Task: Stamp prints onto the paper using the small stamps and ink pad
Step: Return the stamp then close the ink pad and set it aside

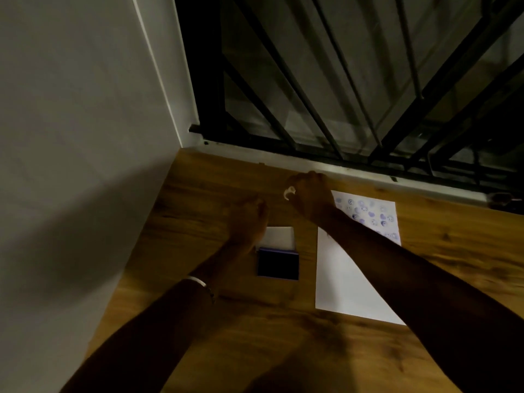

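Observation:
A white sheet of paper (pixel 343 279) lies on the wooden table (pixel 198 194), its far end covered with several purple prints (pixel 371 215). Left of the paper sits the open ink pad (pixel 278 265), dark purple, with its white lid (pixel 280 237) folded back behind it. My right hand (pixel 310 195) hovers beyond the ink pad, fingers closed on a small white stamp (pixel 288 192). My left hand (pixel 249 219) is curled just left of the lid; whether it holds anything is hidden. A metal bangle (pixel 198 282) circles my left wrist.
A grey wall (pixel 85 109) runs along the table's left side. A window with black metal bars (pixel 340 80) and a pale sill (pixel 354 168) closes off the far edge. The scene is dim and slightly blurred.

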